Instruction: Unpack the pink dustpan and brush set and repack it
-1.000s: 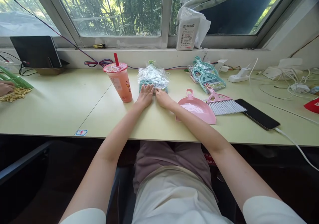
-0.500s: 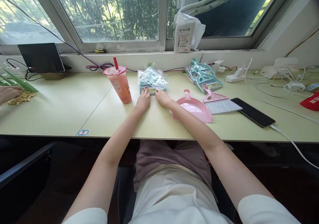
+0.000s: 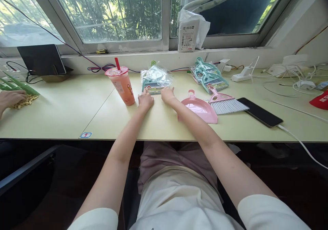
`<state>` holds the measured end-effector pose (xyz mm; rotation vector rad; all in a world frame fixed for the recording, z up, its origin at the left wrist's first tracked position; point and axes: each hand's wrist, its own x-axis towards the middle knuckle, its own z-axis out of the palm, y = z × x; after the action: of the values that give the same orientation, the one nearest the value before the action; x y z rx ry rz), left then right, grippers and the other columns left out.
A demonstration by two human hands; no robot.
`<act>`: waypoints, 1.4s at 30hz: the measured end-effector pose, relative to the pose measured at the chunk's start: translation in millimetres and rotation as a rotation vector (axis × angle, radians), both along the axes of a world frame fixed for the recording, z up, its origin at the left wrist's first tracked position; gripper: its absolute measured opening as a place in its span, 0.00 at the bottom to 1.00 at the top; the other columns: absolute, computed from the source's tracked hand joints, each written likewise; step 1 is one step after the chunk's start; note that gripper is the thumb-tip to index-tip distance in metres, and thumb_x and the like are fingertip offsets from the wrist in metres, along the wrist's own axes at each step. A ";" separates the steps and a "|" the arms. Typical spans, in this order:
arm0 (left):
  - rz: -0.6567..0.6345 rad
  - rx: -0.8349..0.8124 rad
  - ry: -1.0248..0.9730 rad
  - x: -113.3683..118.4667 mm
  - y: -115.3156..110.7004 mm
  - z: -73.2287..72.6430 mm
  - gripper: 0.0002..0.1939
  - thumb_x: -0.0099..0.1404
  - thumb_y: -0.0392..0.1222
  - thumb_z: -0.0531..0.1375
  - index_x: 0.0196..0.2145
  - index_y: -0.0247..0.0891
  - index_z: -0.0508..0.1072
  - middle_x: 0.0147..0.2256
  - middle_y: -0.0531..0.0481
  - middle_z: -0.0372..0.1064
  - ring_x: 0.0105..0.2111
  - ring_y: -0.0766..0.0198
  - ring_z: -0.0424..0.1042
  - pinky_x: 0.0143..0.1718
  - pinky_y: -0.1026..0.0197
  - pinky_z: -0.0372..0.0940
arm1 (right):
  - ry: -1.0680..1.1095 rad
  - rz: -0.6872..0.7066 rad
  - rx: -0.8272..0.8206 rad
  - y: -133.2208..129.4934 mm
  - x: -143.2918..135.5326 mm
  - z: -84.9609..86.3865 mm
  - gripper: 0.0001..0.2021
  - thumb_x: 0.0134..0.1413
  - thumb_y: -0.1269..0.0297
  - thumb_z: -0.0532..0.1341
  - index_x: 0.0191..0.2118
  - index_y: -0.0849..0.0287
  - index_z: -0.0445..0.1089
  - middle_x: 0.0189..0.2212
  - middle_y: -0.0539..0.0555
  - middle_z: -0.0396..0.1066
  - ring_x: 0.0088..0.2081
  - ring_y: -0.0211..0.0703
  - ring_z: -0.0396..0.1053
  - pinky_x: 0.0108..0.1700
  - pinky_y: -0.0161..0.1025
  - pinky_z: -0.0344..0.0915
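The clear-wrapped teal brush pack [image 3: 154, 81] lies near the table's [image 3: 64, 103] far edge at mid-width; half a second ago both hands pressed on its near end, now they have slid back — the left hand [image 3: 145, 99] curled at its near-left corner, the right hand [image 3: 167, 94] curled touching its near-right corner, neither clearly gripping it. A pink drink cup [image 3: 121, 85] stands just left; a pink dustpan [image 3: 198, 108] and pink brush [image 3: 225, 104] lie right, beside a phone [image 3: 260, 112] — another person's hand [image 3: 10, 98] rests at the left edge
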<state>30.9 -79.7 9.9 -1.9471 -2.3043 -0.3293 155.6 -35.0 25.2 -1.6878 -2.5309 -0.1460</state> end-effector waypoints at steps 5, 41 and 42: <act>0.002 -0.022 -0.038 -2.0 2.1 1.7 0.34 0.68 0.39 0.46 0.70 0.34 0.53 0.72 0.41 0.42 0.64 0.45 0.59 0.65 0.38 0.54 | 0.007 -0.020 -0.059 13.0 6.1 5.8 0.19 0.58 0.80 0.54 0.52 0.66 0.74 0.52 0.70 0.72 0.51 0.57 0.72 0.61 0.61 0.53; 0.061 0.192 -0.037 -2.6 53.4 2.4 0.25 0.68 0.35 0.47 0.61 0.30 0.66 0.61 0.29 0.60 0.59 0.42 0.62 0.50 0.46 0.69 | 0.140 -0.027 -0.082 13.6 -7.9 7.5 0.28 0.62 0.76 0.52 0.67 0.64 0.55 0.64 0.73 0.57 0.63 0.55 0.62 0.63 0.55 0.58; 0.051 0.212 -0.047 -2.3 51.5 2.0 0.25 0.68 0.34 0.46 0.61 0.31 0.66 0.62 0.29 0.58 0.61 0.41 0.59 0.51 0.45 0.67 | 0.143 -0.005 -0.078 13.4 -4.3 7.0 0.28 0.62 0.76 0.52 0.67 0.63 0.56 0.65 0.72 0.56 0.64 0.55 0.60 0.62 0.53 0.59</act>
<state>28.6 -28.2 12.0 -1.7948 -2.2376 -0.5940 151.3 -21.6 32.3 -1.6669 -2.4577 0.0719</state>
